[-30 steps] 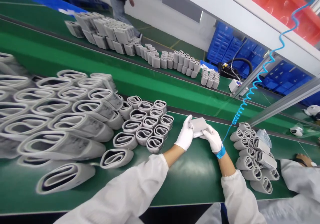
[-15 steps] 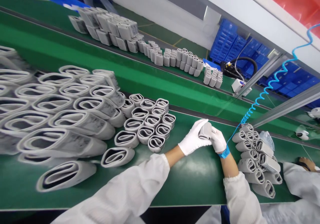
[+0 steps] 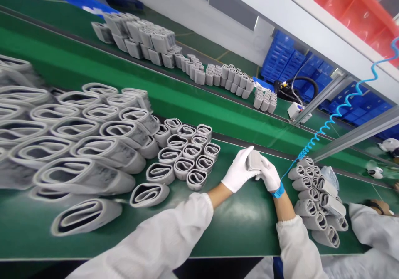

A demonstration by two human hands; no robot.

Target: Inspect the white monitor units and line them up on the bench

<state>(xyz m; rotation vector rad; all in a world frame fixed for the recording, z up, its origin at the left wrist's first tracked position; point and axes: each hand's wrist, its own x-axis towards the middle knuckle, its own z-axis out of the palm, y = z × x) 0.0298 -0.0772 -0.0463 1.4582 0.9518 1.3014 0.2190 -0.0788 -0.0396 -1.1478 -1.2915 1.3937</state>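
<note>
Between my hands is one rolled grey fabric cuff [image 3: 254, 160], held above the green worktop [image 3: 237, 229]. My left hand [image 3: 237, 171], in a white glove, grips the cuff from the left with its thumb side up. From the right, my gloved right hand [image 3: 268, 174] closes its fingers on the same cuff; a blue wrist strap [image 3: 279, 190] sits below that glove. Just left of my hands stand several small rolled cuffs [image 3: 183, 156] on end. To the right lies a pile of rolled cuffs [image 3: 314, 200].
Large rolled cuffs [image 3: 77, 150] crowd the left side. More stacks [image 3: 149, 40] line the far ledge beyond the green belt [image 3: 124, 87]. A coiled blue cord [image 3: 330, 121] runs from the strap to the upper right. At far right is a co-worker's sleeve [image 3: 369, 229].
My right hand has shifted slightly left and wraps further round the cuff, which is turned a little. The whole view has shifted slightly.
</note>
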